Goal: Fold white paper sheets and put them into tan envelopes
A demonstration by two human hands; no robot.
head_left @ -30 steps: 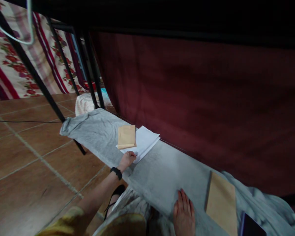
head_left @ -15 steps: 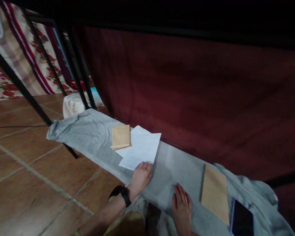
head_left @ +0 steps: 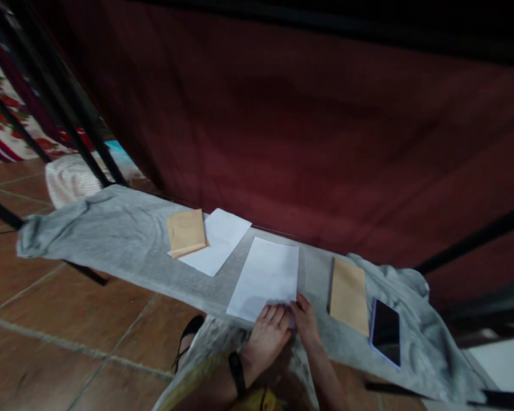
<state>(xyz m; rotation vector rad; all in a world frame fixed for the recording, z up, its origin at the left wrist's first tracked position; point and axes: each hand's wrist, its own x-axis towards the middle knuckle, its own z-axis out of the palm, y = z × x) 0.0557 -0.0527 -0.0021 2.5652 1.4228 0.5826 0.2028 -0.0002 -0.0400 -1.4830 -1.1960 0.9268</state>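
Note:
A white sheet of paper (head_left: 268,274) lies in front of me on the grey cloth (head_left: 132,245). My left hand (head_left: 269,335), with a black band on the wrist, has its fingers closed over the near right corner of that sheet; its thumb is hidden. At the sheet's right edge, close beside the left fingers, my right hand (head_left: 306,321) pinches the paper. Further left is another white sheet (head_left: 227,234), partly under a small stack of brown envelopes (head_left: 187,231). To the right rests a larger brown envelope or pad (head_left: 349,295).
A dark-screened phone (head_left: 386,332) lies on the cloth at the right. The cloth covers a narrow bench-like surface, with a dark red curtain (head_left: 282,137) behind it. Black metal bars (head_left: 75,114) stand at the left, above a tiled floor (head_left: 89,325).
My left hand has drawn the top sheet rightward, apart from the other sheet. My right hand has moved from lying flat on the cloth to the sheet's edge. The view has shifted right.

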